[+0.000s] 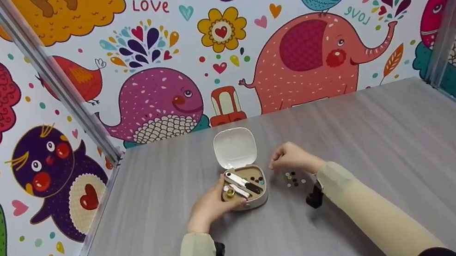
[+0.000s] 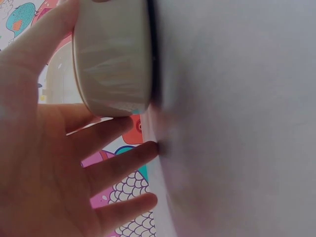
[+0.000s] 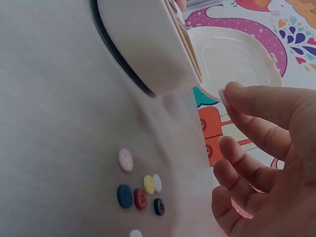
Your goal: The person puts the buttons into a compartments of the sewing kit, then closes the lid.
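A white box (image 1: 256, 202) stands on the table with its hinged lid (image 1: 235, 148) raised. My left hand (image 1: 209, 207) holds the box's left side between thumb and fingers; the lower fingers spread apart beside its wall (image 2: 113, 59). Inside lie a white-and-black folding tool (image 1: 242, 181), a small gold-coloured piece (image 1: 230, 192) and, in the right compartment, several small buttons (image 1: 258, 180). To the right of the box, my right hand (image 1: 293, 158) pinches a small pale button (image 3: 223, 97) between thumb and index finger, above the table.
Several loose buttons lie on the table below the right hand, among them a pink (image 3: 126, 160), a blue (image 3: 125, 196), a red (image 3: 140, 199) and a yellow one (image 3: 149, 184). The grey table (image 1: 161, 177) meets patterned wall panels (image 1: 158, 103) at the back and sides.
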Tool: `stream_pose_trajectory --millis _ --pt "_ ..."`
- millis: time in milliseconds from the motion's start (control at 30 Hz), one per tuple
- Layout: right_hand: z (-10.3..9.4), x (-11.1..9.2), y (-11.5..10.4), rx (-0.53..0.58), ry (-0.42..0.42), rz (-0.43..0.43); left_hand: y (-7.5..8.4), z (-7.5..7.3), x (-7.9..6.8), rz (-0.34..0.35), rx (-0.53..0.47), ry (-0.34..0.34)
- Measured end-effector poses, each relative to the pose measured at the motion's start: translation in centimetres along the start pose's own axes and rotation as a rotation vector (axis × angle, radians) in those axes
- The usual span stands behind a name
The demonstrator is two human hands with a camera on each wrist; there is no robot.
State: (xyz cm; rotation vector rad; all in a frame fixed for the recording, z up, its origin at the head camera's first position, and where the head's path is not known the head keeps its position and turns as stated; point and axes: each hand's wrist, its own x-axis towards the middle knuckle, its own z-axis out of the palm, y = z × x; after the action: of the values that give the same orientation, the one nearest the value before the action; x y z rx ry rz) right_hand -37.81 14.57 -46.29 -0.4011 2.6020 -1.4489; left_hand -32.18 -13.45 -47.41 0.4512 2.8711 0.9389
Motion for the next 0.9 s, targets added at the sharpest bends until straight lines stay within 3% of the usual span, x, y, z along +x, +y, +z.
stream_pose_trajectory --millis 400,900 --pt "1.8 0.1 0.0 -0.034 0.022 -0.083 -0.4 0.7 -0.3 0.019 0.016 -0.011" --pt "2.7 0.8 -1.0 -0.052 0.029 -0.101 0.0 0.1 0.2 0.021 -0.01 -0.008"
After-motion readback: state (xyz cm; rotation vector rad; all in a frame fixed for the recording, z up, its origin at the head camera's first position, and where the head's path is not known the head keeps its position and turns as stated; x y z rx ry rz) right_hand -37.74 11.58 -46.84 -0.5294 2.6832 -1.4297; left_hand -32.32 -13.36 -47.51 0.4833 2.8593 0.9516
